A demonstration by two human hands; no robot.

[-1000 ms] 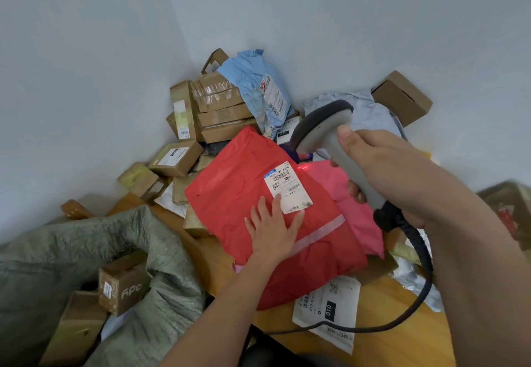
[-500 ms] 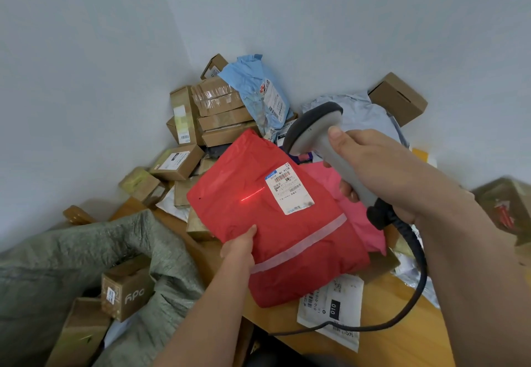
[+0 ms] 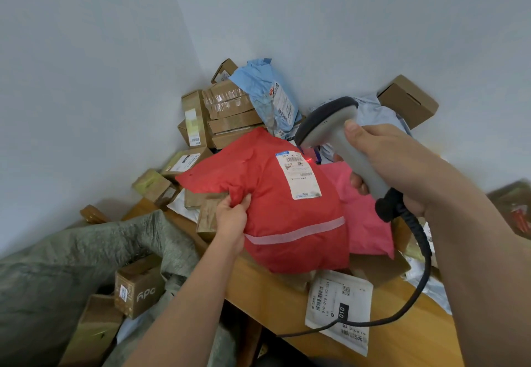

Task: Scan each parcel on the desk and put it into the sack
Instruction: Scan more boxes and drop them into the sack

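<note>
A red soft parcel (image 3: 287, 223) with a white shipping label (image 3: 298, 175) lies tilted over the desk's front left part. My left hand (image 3: 231, 217) grips its left edge, fingers bunched into the red film. My right hand (image 3: 388, 159) holds a grey barcode scanner (image 3: 333, 128) just above and right of the label. A red laser spot (image 3: 309, 160) shows at the label's upper right edge. The green-grey sack (image 3: 71, 254) gapes open at the lower left, with brown boxes (image 3: 138, 289) inside.
Brown cartons (image 3: 230, 119), a blue bag (image 3: 267, 96) and a grey bag (image 3: 382, 113) pile in the wall corner. A pink bag (image 3: 365, 223) lies under the red parcel. A white mailer (image 3: 339, 309) sits on the wooden desk (image 3: 408, 338). The scanner cable (image 3: 416, 280) loops across the desk.
My left hand moved from the label to the parcel's left edge and took hold of it. The parcel lifted and tilted. The laser shifted from the red film to the label's upper right.
</note>
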